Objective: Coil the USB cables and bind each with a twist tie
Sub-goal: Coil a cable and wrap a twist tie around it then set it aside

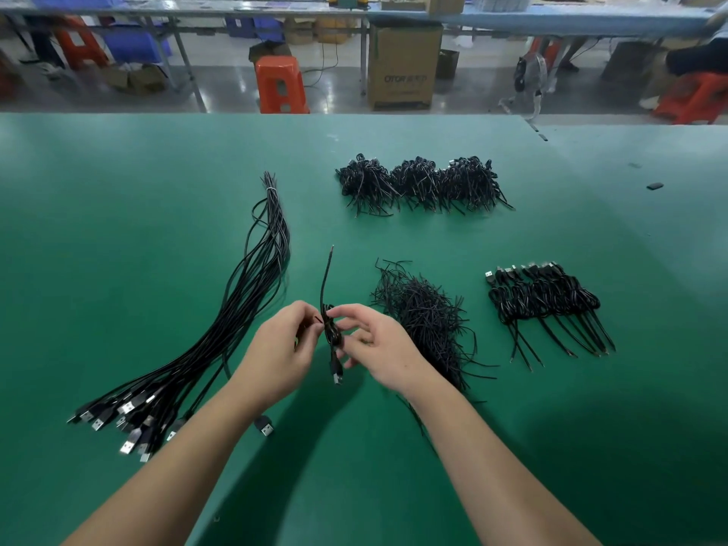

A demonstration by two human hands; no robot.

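A worker's two hands meet over the near middle of a green table (pixel 118 230) as one USB cable (pixel 333 336) is bound into a coil. Toward the table's left edge lies a long bundle of uncoiled cables (pixel 252 285), tied at its far tip and fanning out to a cluster of metal plugs near the front-left corner: the stock not yet worked, by the look of it. The left hand (pixel 281 348) pinches the folded cable from its side, fingers curled on it; the right hand (pixel 378 344) pinches it from the other side, apparently twisting a tie round the loops, though the tie itself is too thin to make out. One bare end of the cable sticks up toward the far edge and its plug hangs below the hands. Just right of the right hand sits a loose heap of twist ties (pixel 427 321). Further right, near the right edge, a neat row of finished coils (pixel 545 301) lies with plugs pointing away. Toward the far edge, three heaped piles of coiled cables (pixel 419 185) lie side by side. Judging by these stacks, much is done, yet a good share of cables remains.
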